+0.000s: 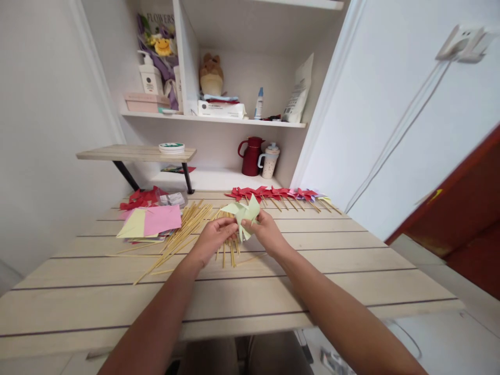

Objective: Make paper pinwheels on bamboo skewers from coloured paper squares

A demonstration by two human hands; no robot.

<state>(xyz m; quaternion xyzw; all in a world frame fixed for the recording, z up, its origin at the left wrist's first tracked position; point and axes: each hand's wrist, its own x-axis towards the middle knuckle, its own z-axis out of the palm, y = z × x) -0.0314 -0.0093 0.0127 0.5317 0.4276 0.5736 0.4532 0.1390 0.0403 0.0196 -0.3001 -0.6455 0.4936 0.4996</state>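
Note:
A pale green paper pinwheel (pixel 247 210) is held above the table, its folded blades spread out. My right hand (pixel 267 233) grips its right side, with the thumb across the front. At its lower left edge, the fingers of my left hand (pixel 214 238) are pinched together; the fingertips partly hide what they grip. Beneath and behind my hands lies a fan of thin wooden sticks (pixel 224 255). More loose sticks (pixel 177 234) are heaped to the left. Beside them is a stack of pink and yellow paper sheets (pixel 162 220).
Red pinwheels (pixel 269 194) on sticks line the table's back right, with lilac ones at the end. Red paper pieces (pixel 142 198) and a clear plastic packet (pixel 172 199) lie back left. A small raised shelf (pixel 128 152) bears round white discs. Behind stand a red jug (pixel 253 156) and a cup (pixel 270 161).

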